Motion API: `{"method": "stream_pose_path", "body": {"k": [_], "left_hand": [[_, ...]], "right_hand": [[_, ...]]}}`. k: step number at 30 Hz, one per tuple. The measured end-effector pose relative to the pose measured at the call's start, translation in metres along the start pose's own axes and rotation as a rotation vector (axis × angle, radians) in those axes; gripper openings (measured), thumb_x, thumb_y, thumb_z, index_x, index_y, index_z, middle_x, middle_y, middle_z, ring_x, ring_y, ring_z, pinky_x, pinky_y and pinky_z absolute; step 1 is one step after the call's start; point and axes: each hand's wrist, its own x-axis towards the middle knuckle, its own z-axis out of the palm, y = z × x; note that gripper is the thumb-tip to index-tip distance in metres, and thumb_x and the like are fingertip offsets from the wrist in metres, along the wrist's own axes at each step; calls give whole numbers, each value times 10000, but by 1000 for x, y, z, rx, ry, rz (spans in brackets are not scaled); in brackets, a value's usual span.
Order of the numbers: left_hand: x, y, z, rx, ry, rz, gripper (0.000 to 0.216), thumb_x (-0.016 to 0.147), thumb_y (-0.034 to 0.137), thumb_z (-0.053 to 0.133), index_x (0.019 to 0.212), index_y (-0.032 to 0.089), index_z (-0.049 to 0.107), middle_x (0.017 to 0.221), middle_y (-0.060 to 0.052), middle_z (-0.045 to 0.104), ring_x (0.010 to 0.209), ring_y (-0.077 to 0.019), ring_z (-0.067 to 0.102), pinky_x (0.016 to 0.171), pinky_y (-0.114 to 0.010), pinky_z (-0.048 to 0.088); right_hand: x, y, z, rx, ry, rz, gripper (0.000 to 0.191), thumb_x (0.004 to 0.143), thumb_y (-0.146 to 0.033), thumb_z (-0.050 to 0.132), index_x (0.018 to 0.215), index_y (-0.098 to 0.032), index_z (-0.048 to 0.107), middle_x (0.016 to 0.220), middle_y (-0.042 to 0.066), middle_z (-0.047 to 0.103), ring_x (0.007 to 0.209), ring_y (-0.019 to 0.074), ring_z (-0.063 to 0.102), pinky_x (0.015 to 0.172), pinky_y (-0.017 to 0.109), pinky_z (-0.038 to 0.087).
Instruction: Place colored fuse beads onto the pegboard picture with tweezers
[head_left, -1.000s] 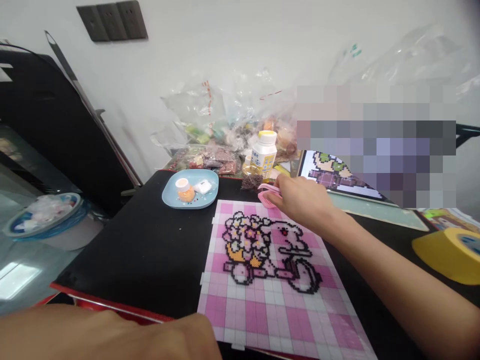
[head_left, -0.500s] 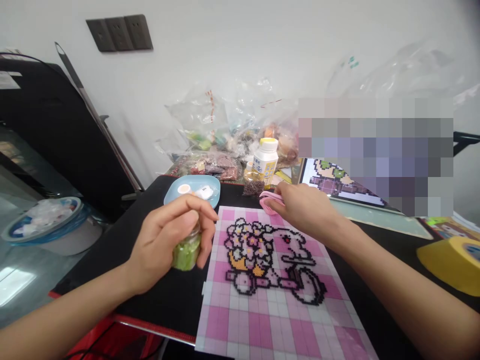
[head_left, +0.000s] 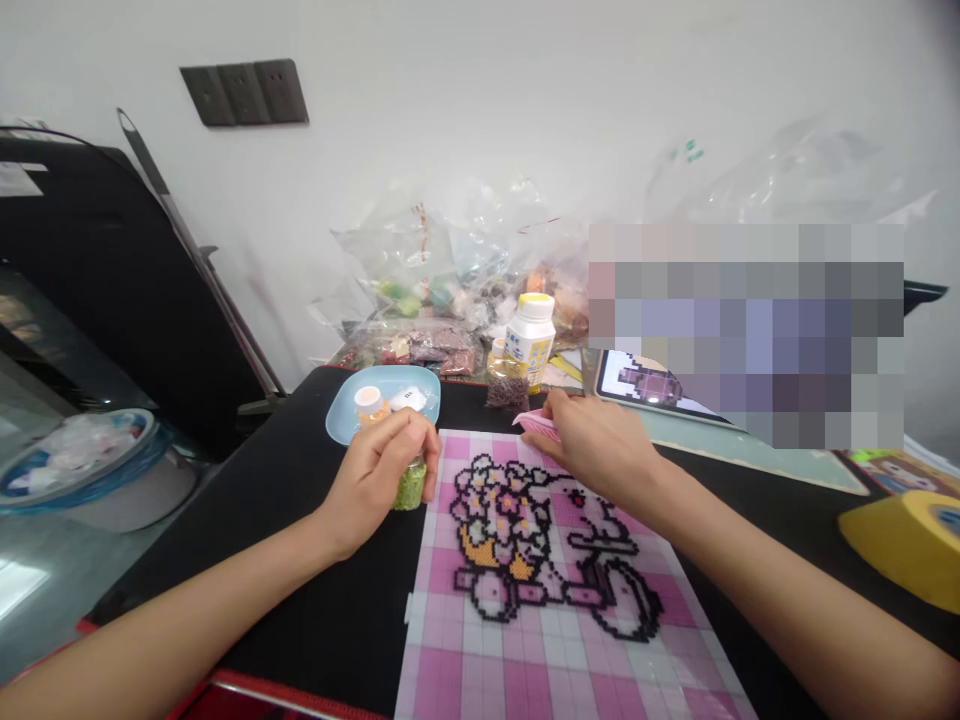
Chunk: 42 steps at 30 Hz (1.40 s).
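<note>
My left hand [head_left: 375,470] is closed around a small clear jar [head_left: 409,486] of green beads, at the left edge of the pegboard. Its top is hidden by my fingers. My right hand [head_left: 592,430] grips a pink ribbed piece [head_left: 537,423] near the board's far edge; most of it is covered by my fingers. On the pink and white checked pegboard [head_left: 465,660] lies a bead picture with black outlines, flowers and wheels. Just behind my left hand, a blue plate [head_left: 341,400] bears a white-capped jar [head_left: 369,400] of orange beads and a small white packet [head_left: 409,398].
A white bottle [head_left: 531,340] and a small bead jar [head_left: 508,385] stand behind the board. Bags of beads [head_left: 435,350] line the wall. At right are a tablet [head_left: 652,382] with a pixel pattern and a yellow tape roll [head_left: 900,540]. A bin [head_left: 127,480] stands left.
My left hand has moved right with the green bead jar, closer to the board. The pink piece in my right hand has turned and now shows a ribbed face. The view has shifted slightly.
</note>
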Motion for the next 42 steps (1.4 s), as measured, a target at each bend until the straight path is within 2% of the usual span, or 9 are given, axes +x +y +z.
{"method": "stream_pose_path", "body": {"k": [4, 8, 11, 18, 25, 33, 42], "left_hand": [[-2, -8, -5, -20, -29, 32, 195, 954, 315, 427, 861, 188, 542, 746, 10, 575, 624, -132, 572, 647, -302, 425], [-3, -10, -6, -50, -40, 48, 142, 941, 339, 469, 938, 210, 529, 823, 7, 582, 646, -144, 600, 644, -311, 452], [-1, -10, -5, -35, -13, 44, 132, 927, 326, 521, 939, 198, 553, 801, 3, 595, 655, -142, 604, 629, -290, 456], [3, -10, -6, -43, 0, 56, 209, 899, 316, 581, 1059, 182, 589, 829, -20, 637, 695, -140, 595, 667, -278, 466], [1, -12, -5, -123, -99, 44, 325, 931, 390, 510, 1200, 208, 525, 1005, -68, 648, 786, -183, 645, 723, -343, 509], [1, -11, -3, -85, -74, 28, 300, 892, 432, 567, 1062, 187, 600, 949, -67, 675, 805, -171, 631, 716, -305, 495], [3, -10, -6, -28, -48, -13, 310, 787, 444, 695, 938, 175, 661, 884, -42, 665, 822, -153, 594, 740, -258, 467]], "right_hand": [[-1, 1, -2, -6, 6, -4, 370, 926, -458, 472, 1056, -128, 577, 949, 136, 695, 877, 292, 667, 603, 316, 426], [-2, 7, -10, -16, 15, 7, 373, 923, -487, 454, 1004, -153, 601, 865, 122, 697, 819, 284, 669, 570, 301, 397], [-3, 12, -15, -25, 29, 13, 353, 919, -471, 455, 976, -158, 610, 812, 116, 685, 791, 282, 662, 555, 295, 374], [-6, 8, -13, -25, 43, -12, 390, 928, -490, 422, 989, -152, 607, 776, 103, 669, 761, 262, 654, 561, 291, 366], [-5, 4, -10, -24, 41, -6, 411, 937, -487, 423, 1054, -123, 575, 800, 127, 675, 792, 276, 668, 583, 298, 395], [-5, 5, -8, -17, 32, -14, 394, 928, -460, 447, 1077, -113, 557, 837, 138, 681, 815, 290, 670, 601, 307, 421], [-5, 7, -16, -35, 5, -5, 365, 923, -455, 443, 1044, -144, 593, 865, 123, 688, 816, 257, 662, 599, 288, 420]]}}
